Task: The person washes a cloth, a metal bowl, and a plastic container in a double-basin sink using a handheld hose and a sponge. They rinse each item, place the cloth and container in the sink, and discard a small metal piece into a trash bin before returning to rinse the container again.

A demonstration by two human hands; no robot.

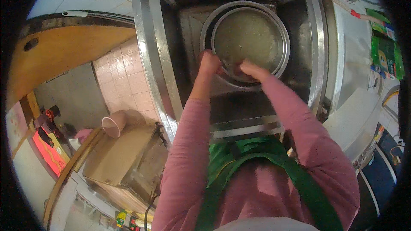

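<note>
Inside a stainless steel sink [316, 48] sit two round metal vessels, one within the other. The inner basin [250, 35] holds cloudy liquid with small bits in it; the outer metal bowl [205, 32] shows around it as a rim. My left hand [211, 62] is closed on the near left part of the rims; which of the two it grips is not clear. My right hand [252, 70] reaches over the near side of the inner basin, its fingers blurred and partly in the liquid, so what they hold or touch cannot be told.
A wooden board or tabletop [80, 45] with a white-handled utensil [75, 13] stands left of the sink. Lower left, a pink plastic cup [112, 126] is by a cardboard box [123, 154]. A ribbed hose [340, 1] and green packages [382, 51] are at the right.
</note>
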